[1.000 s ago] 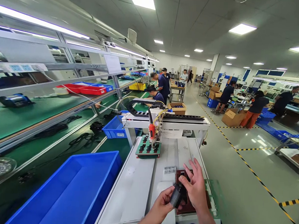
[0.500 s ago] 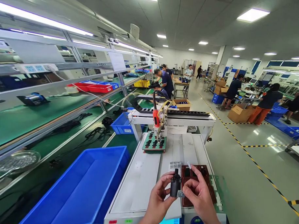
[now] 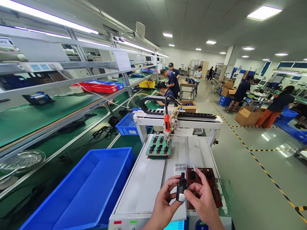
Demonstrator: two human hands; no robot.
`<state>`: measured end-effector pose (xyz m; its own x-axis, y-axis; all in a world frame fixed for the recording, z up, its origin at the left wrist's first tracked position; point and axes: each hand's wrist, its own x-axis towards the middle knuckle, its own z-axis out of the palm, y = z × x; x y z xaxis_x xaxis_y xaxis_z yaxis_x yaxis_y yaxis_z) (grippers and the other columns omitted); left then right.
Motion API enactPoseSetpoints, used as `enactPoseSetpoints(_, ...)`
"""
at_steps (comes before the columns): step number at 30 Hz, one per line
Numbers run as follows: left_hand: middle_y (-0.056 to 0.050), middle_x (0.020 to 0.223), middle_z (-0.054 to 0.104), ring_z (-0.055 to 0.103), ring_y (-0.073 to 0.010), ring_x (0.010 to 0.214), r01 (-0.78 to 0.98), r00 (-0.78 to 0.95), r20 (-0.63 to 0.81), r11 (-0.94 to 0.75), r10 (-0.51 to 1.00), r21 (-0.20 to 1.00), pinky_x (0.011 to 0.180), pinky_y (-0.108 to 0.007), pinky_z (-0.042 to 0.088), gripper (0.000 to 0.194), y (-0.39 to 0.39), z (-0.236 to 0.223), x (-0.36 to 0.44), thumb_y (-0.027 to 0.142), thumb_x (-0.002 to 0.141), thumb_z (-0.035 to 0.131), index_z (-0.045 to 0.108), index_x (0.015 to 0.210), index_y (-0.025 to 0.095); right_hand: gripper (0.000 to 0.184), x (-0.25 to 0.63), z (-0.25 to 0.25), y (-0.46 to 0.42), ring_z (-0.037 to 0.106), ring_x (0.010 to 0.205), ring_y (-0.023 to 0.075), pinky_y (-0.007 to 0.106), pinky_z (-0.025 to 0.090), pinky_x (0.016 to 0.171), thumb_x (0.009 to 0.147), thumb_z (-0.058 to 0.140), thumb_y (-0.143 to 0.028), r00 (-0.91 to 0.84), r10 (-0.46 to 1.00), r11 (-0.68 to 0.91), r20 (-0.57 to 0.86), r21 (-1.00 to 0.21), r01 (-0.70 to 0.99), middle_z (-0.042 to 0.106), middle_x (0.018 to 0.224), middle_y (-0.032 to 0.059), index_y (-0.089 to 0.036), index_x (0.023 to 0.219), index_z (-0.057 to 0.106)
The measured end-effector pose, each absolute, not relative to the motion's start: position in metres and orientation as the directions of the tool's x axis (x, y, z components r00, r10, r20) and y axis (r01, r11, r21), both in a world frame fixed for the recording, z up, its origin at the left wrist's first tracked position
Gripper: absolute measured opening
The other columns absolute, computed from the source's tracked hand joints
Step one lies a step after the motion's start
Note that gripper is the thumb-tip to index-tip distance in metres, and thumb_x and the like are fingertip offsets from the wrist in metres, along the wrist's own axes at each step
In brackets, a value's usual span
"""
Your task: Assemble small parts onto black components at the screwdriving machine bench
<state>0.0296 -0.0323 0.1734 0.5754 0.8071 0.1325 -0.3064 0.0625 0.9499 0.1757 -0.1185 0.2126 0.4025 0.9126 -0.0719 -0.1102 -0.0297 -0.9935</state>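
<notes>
My left hand [image 3: 167, 197] is closed around a black cylindrical part [image 3: 181, 189] with a narrow nozzle pointing up. Against the lower side of this part lies a small pale label [image 3: 182, 197]. My right hand [image 3: 202, 197] pinches at the label's edge, thumb and a finger meeting at the part. Its index finger reaches up, with a small white strip [image 3: 194, 167] at the tip; whether that is a sticker or a wrap I cannot make out. Just beyond the hands, a sheet of printed labels [image 3: 180, 167] rests on the white machine bed [image 3: 151, 185].
Right of my hands sits a dark red fixture tray [image 3: 217, 189]. Farther back, a green fixture plate [image 3: 151, 154] with several black parts is under the gantry's orange screwdriver head [image 3: 166, 123]. A large blue bin [image 3: 90, 186] stands left. People work in the background.
The label, earlier sticking out beside the part, now lies against its side. My right thumb has come closer to the part. The screwdriver head has shifted right over the plate.
</notes>
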Motion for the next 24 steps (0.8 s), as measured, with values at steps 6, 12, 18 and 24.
enactPoseSetpoints(6, -0.012, 0.143, 0.054, 0.060, -0.0326, 0.132, -0.282, 0.576, 0.130, 0.047, 0.807, 0.958, 0.087, -0.033, 0.063, 0.041, -0.034, 0.174, 0.028, 0.029, 0.084, 0.083, 0.064, 0.120, 0.027, 0.093, 0.175, 0.214, -0.118, 0.051, 0.065, 0.0149, 0.029, 0.036, 0.061, 0.091, 0.076, -0.048, 0.418, 0.906, -0.041, -0.066, -0.997, -0.068, 0.066, 0.079, -0.0035, -0.022, 0.160, 0.020)
enactPoseSetpoints(12, -0.012, 0.143, 0.056, 0.061, -0.0333, 0.131, -0.283, 0.568, 0.127, 0.049, 0.814, 0.958, 0.084, -0.032, 0.064, 0.041, -0.035, 0.178, 0.027, 0.030, 0.082, 0.084, 0.065, 0.118, 0.027, 0.092, 0.169, 0.216, -0.120, 0.053, 0.065, 0.0163, 0.029, 0.042, 0.061, 0.093, 0.074, -0.048, 0.439, 0.897, -0.051, -0.051, -0.999, -0.012, 0.068, 0.080, -0.0023, -0.022, 0.161, 0.018)
enactPoseSetpoints(18, -0.014, 0.143, 0.056, 0.063, -0.0337, 0.129, -0.320, 0.556, 0.104, 0.096, 0.824, 0.943, 0.085, -0.033, 0.063, 0.047, -0.038, 0.187, 0.023, 0.028, 0.078, 0.087, 0.063, 0.119, 0.026, 0.084, 0.157, 0.198, -0.127, 0.051, 0.058, 0.0147, 0.030, 0.045, 0.059, 0.093, 0.075, -0.045, 0.601, 0.776, 0.002, 0.189, -0.955, 0.297, 0.070, 0.090, 0.0018, -0.023, 0.158, 0.026)
enactPoseSetpoints(24, -0.014, 0.138, 0.065, 0.064, -0.0316, 0.125, -0.129, 0.508, 0.247, -0.211, 0.825, 0.969, 0.091, -0.037, 0.060, 0.055, -0.045, 0.187, 0.015, 0.018, 0.084, 0.076, 0.058, 0.135, 0.028, 0.112, 0.157, 0.184, -0.121, 0.072, 0.090, 0.0288, 0.040, 0.053, 0.082, 0.078, 0.087, -0.061, 0.361, 0.932, 0.052, -0.036, -0.972, -0.231, 0.076, 0.097, 0.0072, -0.022, 0.158, 0.019)
